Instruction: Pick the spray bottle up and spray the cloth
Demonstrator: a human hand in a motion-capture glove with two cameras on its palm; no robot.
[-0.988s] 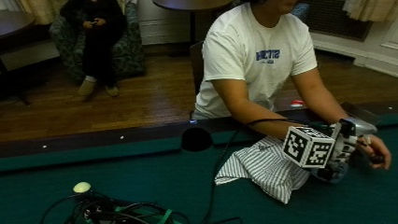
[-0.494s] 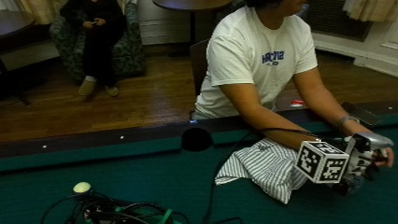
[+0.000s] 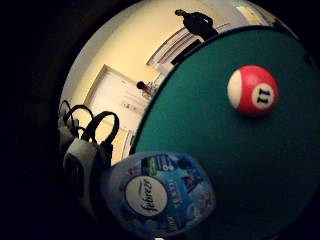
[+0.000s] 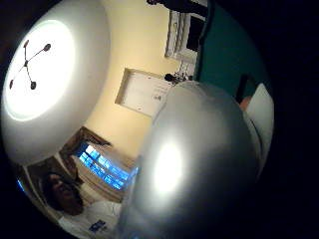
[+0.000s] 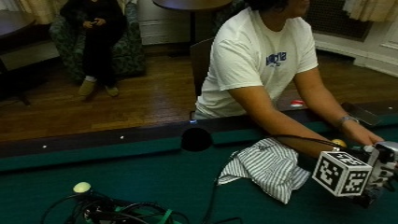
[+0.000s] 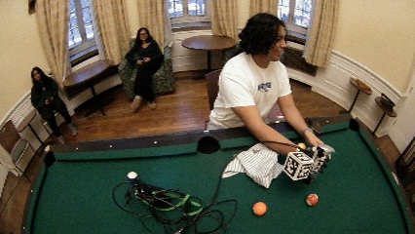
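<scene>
At a green pool table, the gloved right hand wraps its fingers round a spray bottle, just beside a striped cloth.

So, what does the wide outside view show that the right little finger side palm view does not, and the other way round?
Only the wide outside view shows the striped cloth on the green table, an orange ball, a white ball beside a tangle of cables, and the person's gloved right hand. Only the palm view shows the spray bottle label close to the palm, and the number 11 on the red striped ball. Both show the green table and that red ball.
</scene>
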